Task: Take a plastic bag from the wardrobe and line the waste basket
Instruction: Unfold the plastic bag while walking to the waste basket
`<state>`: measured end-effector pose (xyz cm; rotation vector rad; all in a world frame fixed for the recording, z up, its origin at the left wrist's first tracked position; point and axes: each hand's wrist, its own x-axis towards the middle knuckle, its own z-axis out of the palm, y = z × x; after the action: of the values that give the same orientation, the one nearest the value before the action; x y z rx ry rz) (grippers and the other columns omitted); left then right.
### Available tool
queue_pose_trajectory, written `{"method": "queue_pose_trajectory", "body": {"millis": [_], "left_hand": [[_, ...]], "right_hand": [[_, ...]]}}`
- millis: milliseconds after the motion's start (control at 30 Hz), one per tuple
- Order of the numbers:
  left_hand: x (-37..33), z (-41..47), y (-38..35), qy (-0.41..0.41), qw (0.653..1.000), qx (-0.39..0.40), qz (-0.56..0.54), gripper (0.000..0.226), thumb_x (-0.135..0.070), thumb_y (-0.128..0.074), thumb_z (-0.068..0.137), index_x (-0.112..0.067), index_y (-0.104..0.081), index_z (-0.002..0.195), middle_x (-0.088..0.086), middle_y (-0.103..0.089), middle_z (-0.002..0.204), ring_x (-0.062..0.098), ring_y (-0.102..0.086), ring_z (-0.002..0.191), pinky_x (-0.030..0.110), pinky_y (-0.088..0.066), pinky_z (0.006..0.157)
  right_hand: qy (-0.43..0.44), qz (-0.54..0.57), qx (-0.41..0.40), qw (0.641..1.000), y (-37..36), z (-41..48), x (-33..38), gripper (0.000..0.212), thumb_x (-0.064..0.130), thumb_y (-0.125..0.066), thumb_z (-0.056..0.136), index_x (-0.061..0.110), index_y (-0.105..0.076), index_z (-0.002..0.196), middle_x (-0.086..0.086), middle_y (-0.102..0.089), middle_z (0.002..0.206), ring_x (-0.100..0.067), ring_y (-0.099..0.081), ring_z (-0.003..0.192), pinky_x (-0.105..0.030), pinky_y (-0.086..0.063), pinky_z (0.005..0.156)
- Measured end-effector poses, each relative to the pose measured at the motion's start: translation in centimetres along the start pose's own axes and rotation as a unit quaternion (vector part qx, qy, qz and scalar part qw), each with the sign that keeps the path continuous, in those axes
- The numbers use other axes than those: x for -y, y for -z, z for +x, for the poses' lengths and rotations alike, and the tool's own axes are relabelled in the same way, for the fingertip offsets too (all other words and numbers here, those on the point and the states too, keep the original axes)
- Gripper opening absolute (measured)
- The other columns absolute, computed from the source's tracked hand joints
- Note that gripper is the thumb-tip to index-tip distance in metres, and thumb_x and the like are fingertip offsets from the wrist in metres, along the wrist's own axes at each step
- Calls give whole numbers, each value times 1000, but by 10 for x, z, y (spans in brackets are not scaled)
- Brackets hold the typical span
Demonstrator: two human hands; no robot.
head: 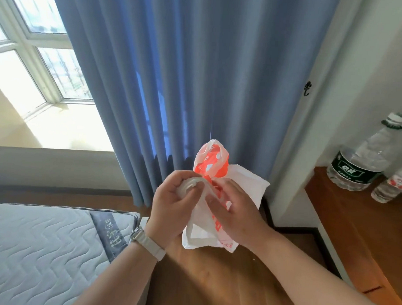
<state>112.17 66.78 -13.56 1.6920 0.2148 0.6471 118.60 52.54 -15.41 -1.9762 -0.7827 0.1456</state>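
A crumpled white plastic bag [246, 183] with orange-red print hangs in front of me, above the wooden floor. My left hand [171, 203], with a watch on its wrist, pinches a bunched white part of the bag at the upper left. My right hand [234, 212] grips the bag's middle from the right, fingers pressed into the plastic. One handle loop sticks up above both hands and another droops below them. No waste basket or wardrobe is in view.
A blue curtain [186, 83] hangs straight ahead beside a bright window [38, 78]. A quilted mattress [37, 249] lies at the lower left. On the right, a wooden desk [352, 226] carries a large water bottle [363, 162] and a smaller bottle [392, 184].
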Motion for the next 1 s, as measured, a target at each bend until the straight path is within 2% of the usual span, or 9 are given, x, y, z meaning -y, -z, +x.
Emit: {"method": "queue_pose_trajectory", "body": {"millis": [233, 333, 467, 600, 733, 833, 900, 1000], "left_hand": [[41, 80, -2, 26, 999, -46, 4, 16, -2, -67, 87, -17, -70, 89, -5, -70, 84, 11, -66, 79, 23, -53, 68], [57, 123, -9, 31, 996, -82, 27, 11, -10, -68, 83, -19, -71, 88, -3, -71, 84, 13, -66, 78, 25, -53, 69], [67, 183, -23, 29, 989, -128, 72, 11, -17, -66, 79, -17, -71, 88, -3, -71, 83, 15, -66, 78, 31, -55, 72], [69, 237, -36, 22, 981, -169, 92, 10, -16, -66, 79, -16, -71, 88, -6, -71, 82, 13, -66, 77, 29, -56, 71], [72, 274, -32, 3, 965, -239, 111, 11, -15, -67, 79, -23, -71, 85, -8, -71, 80, 10, -65, 75, 21, -53, 68], [79, 290, -17, 9, 955, -269, 121, 9, -25, -70, 77, -24, -72, 86, -5, -71, 81, 14, -65, 75, 26, -53, 69], [84, 299, -4, 12, 949, -291, 121, 15, -31, -69, 75, -22, -72, 87, -3, -71, 81, 16, -65, 75, 29, -54, 70], [96, 312, 18, 19, 940, -317, 127, 16, -27, -70, 76, -18, -72, 88, -3, -71, 82, 15, -65, 76, 30, -54, 71]], "right_hand": [[19, 41, 42, 998, -18, 100, -44, 31, 56, -48, 95, 42, -48, 123, 23, -58, 116, 0, -55, 111, -28, -48, 97], [37, 63, 68, 995, -20, 153, -65, 32, 56, -48, 95, 41, -49, 123, 23, -58, 116, 0, -54, 110, -24, -47, 96], [65, 93, 110, 988, -12, 225, -86, 30, 54, -50, 94, 40, -52, 120, 21, -58, 113, 4, -53, 107, -12, -40, 89], [92, 114, 148, 978, -3, 292, -102, 30, 56, -49, 94, 39, -53, 119, 20, -59, 111, 1, -55, 105, -19, -45, 90], [125, 127, 200, 963, -5, 347, -105, 29, 51, -50, 95, 40, -50, 122, 21, -60, 113, 1, -55, 106, -12, -44, 88], [141, 141, 231, 952, -21, 377, -98, 29, 53, -50, 95, 41, -50, 122, 21, -60, 113, -1, -57, 106, -18, -49, 90], [155, 144, 246, 946, -36, 395, -93, 29, 54, -48, 96, 41, -49, 121, 21, -60, 113, -2, -57, 106, -24, -51, 91], [168, 137, 274, 937, -61, 420, -89, 29, 55, -47, 96, 43, -46, 123, 24, -58, 116, 2, -56, 108, -20, -49, 90]]}}
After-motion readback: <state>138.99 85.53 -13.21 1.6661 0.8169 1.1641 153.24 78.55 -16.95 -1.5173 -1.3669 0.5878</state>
